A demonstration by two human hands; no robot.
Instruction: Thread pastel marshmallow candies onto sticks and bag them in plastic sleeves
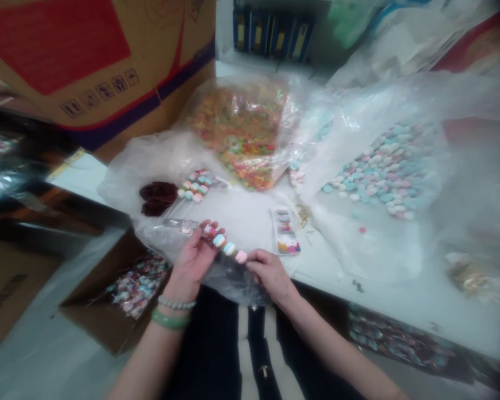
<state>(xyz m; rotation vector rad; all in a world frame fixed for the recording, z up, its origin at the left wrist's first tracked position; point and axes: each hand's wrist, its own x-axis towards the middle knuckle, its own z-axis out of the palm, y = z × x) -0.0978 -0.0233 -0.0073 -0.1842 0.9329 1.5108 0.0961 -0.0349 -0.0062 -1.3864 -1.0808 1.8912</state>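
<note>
A marshmallow skewer [230, 248] with pink and blue-white pieces slants between my two hands over the table's front edge. My left hand [195, 256] is closed around its upper left end, where some pink shows between the fingers. At the lower right end, my right hand [270, 273] pinches the skewer beside a pink piece; the stick itself is hidden by the fingers. Several finished-looking skewers [196, 185] lie together beyond my left hand, next to a dark brown bundle [158, 198]. A printed card or packet [285, 231] lies on the table beyond my right hand.
A clear bag of orange, green and red candies [250, 139] stands at the back. Loose pastel marshmallows [383, 172] lie on plastic sheeting at right. A large carton [150, 61] rises at back left. Below the table's left edge, an open box [95, 311] holds many skewers.
</note>
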